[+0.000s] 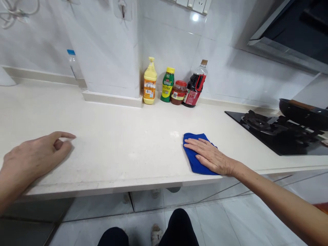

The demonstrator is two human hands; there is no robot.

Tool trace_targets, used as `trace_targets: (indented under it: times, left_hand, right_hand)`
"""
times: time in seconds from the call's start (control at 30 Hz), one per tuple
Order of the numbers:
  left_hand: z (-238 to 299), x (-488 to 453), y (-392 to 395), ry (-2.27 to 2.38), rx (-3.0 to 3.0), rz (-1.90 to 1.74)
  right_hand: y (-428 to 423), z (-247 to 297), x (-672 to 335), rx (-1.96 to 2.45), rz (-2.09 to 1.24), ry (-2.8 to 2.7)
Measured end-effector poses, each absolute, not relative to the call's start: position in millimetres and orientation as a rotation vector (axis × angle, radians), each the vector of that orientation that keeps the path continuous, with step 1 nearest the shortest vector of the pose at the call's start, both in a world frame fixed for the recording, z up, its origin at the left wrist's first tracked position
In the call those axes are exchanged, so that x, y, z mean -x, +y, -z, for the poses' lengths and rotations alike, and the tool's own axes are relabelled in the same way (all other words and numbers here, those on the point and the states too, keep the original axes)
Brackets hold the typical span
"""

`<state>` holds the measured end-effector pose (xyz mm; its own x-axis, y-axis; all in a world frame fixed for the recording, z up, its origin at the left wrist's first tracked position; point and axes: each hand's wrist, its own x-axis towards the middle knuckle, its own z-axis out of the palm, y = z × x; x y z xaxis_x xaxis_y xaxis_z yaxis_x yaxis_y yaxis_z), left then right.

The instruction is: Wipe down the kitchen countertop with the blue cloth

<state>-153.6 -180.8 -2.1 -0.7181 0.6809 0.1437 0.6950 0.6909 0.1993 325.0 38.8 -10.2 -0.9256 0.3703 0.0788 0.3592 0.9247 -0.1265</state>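
Observation:
My right hand [206, 155] lies flat on a folded blue cloth [196, 166], fingers stretched out and pointing left. The cloth rests on the white countertop [115, 147], close to its front edge. At the left, my left hand [38, 155] is loosely bent at the counter, empty, with a gap between the index finger and thumb. The little and ring fingers of that hand are mostly hidden from view.
Against the wall stand a yellow bottle [150, 82], a green bottle [167, 85], a red-lidded jar [178, 93] and a dark sauce bottle [195, 85]. A clear bottle [77, 70] is partly behind the pillar [107, 51]. Right are a black gas stove [271, 133] and wok [304, 112].

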Motion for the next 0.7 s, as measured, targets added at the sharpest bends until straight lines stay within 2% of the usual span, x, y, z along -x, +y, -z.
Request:
trace_targets:
  times: [0.3,0.7]
  left_hand:
    - [2,159,-177,-2.931,1.124,0.214]
    - [-2,148,-180,-2.877,1.176,0.280]
  right_hand:
    - [7,7,-209,0.275,-0.162,-3.030]
    - [-22,4,-90,0.076,-0.231,-3.046]
